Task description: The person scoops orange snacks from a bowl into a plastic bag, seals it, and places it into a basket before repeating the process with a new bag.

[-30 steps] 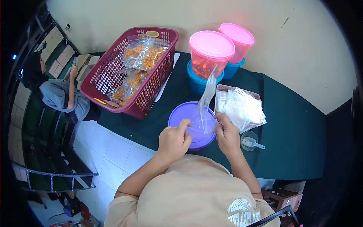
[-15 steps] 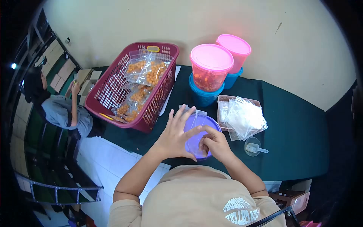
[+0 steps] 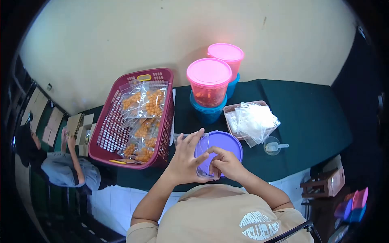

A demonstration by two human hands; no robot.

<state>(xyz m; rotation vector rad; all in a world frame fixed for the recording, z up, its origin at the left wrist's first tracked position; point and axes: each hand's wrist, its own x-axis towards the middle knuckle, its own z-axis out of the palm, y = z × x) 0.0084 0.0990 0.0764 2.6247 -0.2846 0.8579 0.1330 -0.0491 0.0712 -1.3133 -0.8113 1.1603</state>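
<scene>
A clear, flat plastic bag (image 3: pixel 204 142) is held above the left part of a round purple lid (image 3: pixel 231 146). My left hand (image 3: pixel 185 161) supports the bag, its fingers spread along the left side and the thumb pointing toward the right hand. Close beside it, my right hand (image 3: pixel 227 165) has bent fingers pinched at the bag's lower right edge. The exact contact of the fingertips is partly hidden. No contents show in the bag.
A maroon basket (image 3: pixel 165 133) with several filled bags (image 3: pixel 154 103) stands left. Pink-lidded tubs (image 3: pixel 209 73) are at the back. Right of them are a tray (image 3: pixel 259 103) of clear bags (image 3: pixel 257 121) and a cup with a scoop (image 3: pixel 277 146). Another person (image 3: pixel 67 166) is far left.
My head view has shifted. Both hands and the bag have moved left relative to the purple lid, uncovering more of its right side. The right fingers remain at the bag.
</scene>
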